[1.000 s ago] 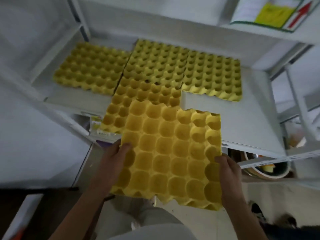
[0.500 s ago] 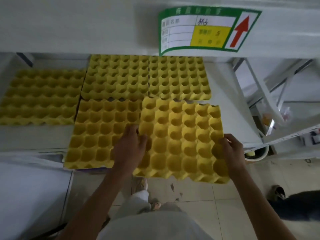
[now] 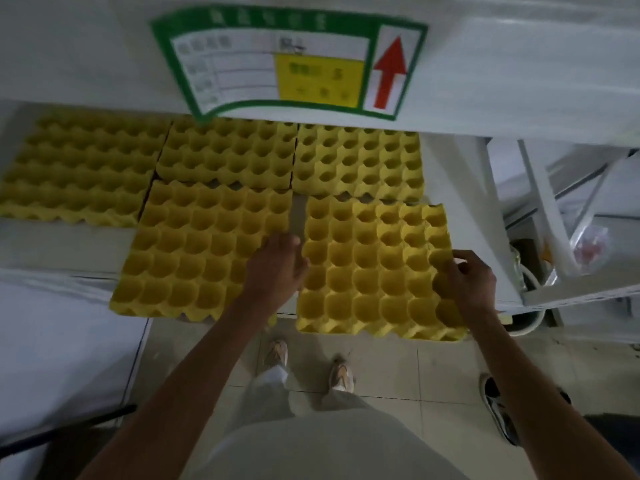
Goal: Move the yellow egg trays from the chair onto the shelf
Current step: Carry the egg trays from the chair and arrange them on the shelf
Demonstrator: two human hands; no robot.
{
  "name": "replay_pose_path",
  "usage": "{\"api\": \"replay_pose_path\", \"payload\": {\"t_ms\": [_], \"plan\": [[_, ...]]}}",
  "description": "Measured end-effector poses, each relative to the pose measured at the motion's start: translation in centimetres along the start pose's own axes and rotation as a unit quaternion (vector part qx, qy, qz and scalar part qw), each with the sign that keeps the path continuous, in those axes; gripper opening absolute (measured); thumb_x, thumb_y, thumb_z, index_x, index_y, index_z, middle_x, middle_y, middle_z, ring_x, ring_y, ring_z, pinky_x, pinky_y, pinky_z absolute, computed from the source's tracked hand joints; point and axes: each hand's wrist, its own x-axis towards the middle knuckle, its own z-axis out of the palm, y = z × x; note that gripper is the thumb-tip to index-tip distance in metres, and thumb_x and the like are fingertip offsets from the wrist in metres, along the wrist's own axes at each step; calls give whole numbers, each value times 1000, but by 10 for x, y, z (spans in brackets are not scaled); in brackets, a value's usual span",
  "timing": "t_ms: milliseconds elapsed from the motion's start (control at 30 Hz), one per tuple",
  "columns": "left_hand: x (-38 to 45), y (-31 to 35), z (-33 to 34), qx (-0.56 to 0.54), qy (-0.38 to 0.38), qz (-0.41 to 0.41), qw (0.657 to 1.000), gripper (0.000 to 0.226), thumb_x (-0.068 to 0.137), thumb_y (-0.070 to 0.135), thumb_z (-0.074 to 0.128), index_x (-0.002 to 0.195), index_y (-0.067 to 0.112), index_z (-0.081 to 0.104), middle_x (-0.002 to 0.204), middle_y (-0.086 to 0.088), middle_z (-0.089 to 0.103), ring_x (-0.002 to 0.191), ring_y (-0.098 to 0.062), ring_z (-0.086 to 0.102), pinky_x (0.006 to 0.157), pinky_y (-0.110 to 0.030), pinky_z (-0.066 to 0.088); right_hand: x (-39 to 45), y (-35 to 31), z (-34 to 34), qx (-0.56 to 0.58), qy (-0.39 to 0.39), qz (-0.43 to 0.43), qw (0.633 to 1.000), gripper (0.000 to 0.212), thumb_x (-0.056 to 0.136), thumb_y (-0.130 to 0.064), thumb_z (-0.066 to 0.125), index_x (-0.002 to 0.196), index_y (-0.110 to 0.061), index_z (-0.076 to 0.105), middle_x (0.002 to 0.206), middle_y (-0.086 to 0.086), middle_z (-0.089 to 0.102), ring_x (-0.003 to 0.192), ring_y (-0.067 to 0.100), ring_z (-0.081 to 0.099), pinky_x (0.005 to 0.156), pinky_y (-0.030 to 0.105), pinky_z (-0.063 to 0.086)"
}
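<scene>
**Tray at shelf front, both hands on it**

Front-right egg tray [image 3: 375, 268] lies on shelf [image 3: 460, 209], near edge overhanging. Left hand [image 3: 277, 268] grips its left edge; right hand [image 3: 465, 284] pinches right edge. Four other trays [image 3: 207, 244] alongside/behind.

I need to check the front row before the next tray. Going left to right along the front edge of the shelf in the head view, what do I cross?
Front-left egg tray → left hand, resting at the gap between trays → front-right egg tray → right hand, fingers on that tray's right edge → bare shelf → white upright post.
</scene>
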Motion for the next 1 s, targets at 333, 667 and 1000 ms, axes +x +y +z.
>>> {"api": "replay_pose_path", "payload": {"t_ms": [333, 667, 1000], "plan": [[0, -63, 28, 34, 86, -15, 996, 54, 96, 49, 48, 137, 13, 53, 139, -11, 52, 121, -34, 53, 95, -49, 47, 3, 8, 24, -35, 5, -34, 999, 26, 100, -29, 51, 120, -17, 63, 88, 9, 72, 73, 26, 62, 67, 30, 45], [5, -67, 36, 39, 99, -5, 994, 56, 99, 54, 41, 141, 16, 49, 139, -7, 56, 123, -29, 56, 101, -46, 46, -1, -19, 47, -63, 23, 10, 998, 25, 91, -36, 58, 115, -31, 54, 86, 2, 63, 75, 30, 59, 62, 34, 44], [8, -67, 39, 18, 114, -17, 993, 61, 92, 62, 50, 136, 20, 52, 132, -3, 62, 121, -26, 60, 101, -45, 45, 0, -20, 50, -136, 43, 0, 990, 38, 94, -39, 59, 126, -21, 49, 117, 11, 67, 96, 38, 66, 69, 37, 44]]}}
